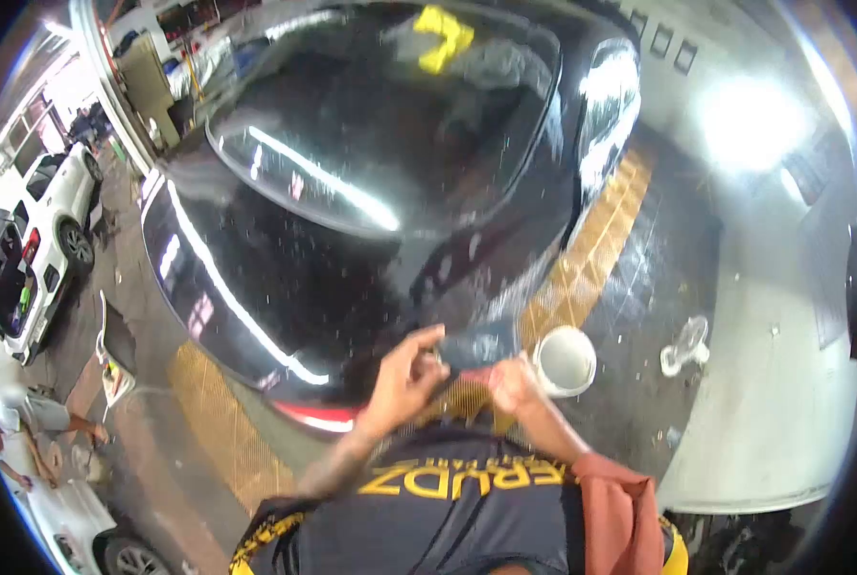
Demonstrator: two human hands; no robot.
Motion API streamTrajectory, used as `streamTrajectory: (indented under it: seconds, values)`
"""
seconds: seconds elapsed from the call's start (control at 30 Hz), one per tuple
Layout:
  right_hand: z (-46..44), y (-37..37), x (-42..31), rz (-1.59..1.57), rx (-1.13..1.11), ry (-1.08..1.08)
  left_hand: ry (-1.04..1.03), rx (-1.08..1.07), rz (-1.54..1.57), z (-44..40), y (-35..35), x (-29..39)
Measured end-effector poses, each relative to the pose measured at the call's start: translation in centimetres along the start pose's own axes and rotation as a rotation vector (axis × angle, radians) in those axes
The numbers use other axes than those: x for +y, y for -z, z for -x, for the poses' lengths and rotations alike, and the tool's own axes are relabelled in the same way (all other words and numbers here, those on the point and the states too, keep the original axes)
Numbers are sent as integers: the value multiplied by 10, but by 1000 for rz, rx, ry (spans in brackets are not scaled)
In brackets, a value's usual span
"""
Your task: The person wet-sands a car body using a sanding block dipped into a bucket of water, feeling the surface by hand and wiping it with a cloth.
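So, the right hand (513,381) is closed on a dark, flat, greyish sheet (481,347), kinda smudgy, at the black car's (285,259) near right corner. Left hand (409,379) is half-curled at its other end, can't tell if gripping. White bucket (565,361) just beside, yellow cloth (445,38) near the car's far edge.

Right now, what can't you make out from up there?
All in the head view:
Dark flat thing between the left hand and right hand: too blurred to name or to tell how it is held.
Contents of the white bucket: too indistinct.
Lower-left white car: cut off by the picture's edge.
Shirt lettering: partly hidden, apparently by the reddish cloth.
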State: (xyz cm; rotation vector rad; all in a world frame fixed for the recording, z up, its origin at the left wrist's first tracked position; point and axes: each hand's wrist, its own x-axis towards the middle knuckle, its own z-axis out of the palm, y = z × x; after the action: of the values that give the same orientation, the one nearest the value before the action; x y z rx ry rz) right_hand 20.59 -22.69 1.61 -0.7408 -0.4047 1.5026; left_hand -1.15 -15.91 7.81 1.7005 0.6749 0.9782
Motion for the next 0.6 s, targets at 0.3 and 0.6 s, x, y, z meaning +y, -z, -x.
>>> streamTrajectory:
  seconds: [0.3, 0.6]
  values:
    - [6, -20, -12, 181, -121, 148, 169, -21, 185, -12, 14, -4]
    - [7, -41, -15, 398, -29, 299, 183, 285, 272, -16, 1, 3]
